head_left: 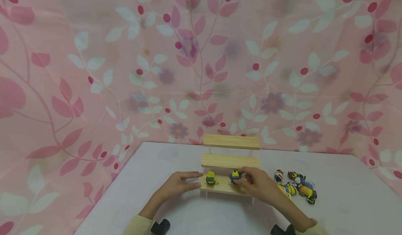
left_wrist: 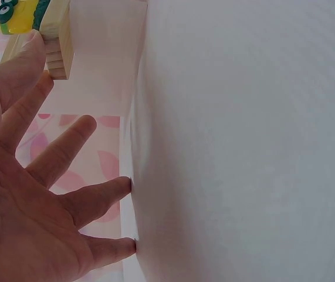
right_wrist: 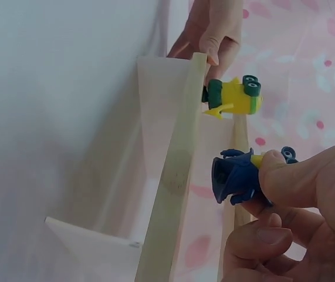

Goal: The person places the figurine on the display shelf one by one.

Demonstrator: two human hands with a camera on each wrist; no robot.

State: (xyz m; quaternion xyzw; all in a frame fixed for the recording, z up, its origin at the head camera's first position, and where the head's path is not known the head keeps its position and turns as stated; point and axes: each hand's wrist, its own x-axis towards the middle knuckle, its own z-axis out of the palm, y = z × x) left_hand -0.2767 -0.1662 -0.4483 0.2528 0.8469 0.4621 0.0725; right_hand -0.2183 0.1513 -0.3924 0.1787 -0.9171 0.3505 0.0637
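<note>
We see the right hand [head_left: 258, 185] pinching a blue-and-yellow figurine [right_wrist: 237, 177] between its thumb [right_wrist: 284, 179] and curled fingers. The grip closes around the toy's upper part; the thumb crosses just below its goggles, while the blue body, with its hollow base, juts out past the fingertips. That base faces the lowest wooden board [head_left: 224, 186] of a tiered stand, and in the right wrist view we make out a gap between the two.

The left hand [head_left: 176, 186] grips nothing. Its fingers are straight and spread, with thumb and forefinger at the board's left end — we cannot tell how firmly they press there. Just beside them a yellow figurine [head_left: 210, 178] with green trousers stands upright on the same board, well apart from the held one.

Behind and above rise the middle board [head_left: 230, 161] and the top board [head_left: 231, 142]. To the right of the stand, more figurines [head_left: 291, 189] lie bunched together on the white tabletop [head_left: 340, 200] — beyond it hangs a pink leaf-patterned cloth [head_left: 220, 78].
</note>
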